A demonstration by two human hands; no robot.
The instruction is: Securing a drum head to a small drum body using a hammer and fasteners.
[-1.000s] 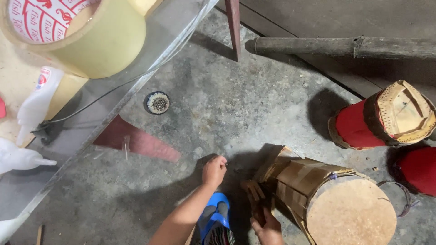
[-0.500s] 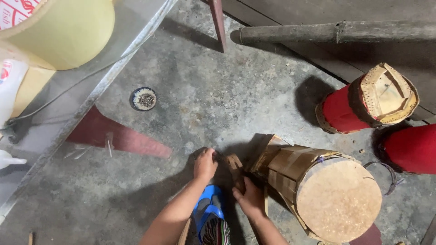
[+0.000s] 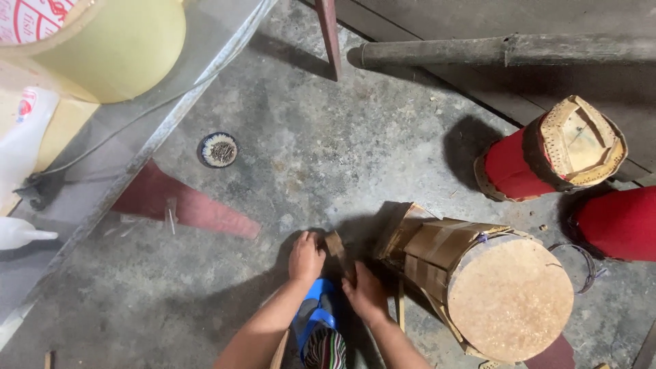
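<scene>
- Two hands: left hand (image 3: 305,257) and right hand (image 3: 367,295), both curled around one wood piece (image 3: 337,247) on the floor (image 3: 342,150).
- One brown drum (image 3: 478,283) just beside them.
- Two red drums (image 3: 547,154).
- One nail tin (image 3: 218,149), well apart.

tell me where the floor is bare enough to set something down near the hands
The widest bare concrete lies between the round tin of nails, the red cone piece and the red drum. Another bare patch is lower left, below the cone. It is crowded around the left hand and right hand, which handle a small wood piece beside the brown drum.
</scene>
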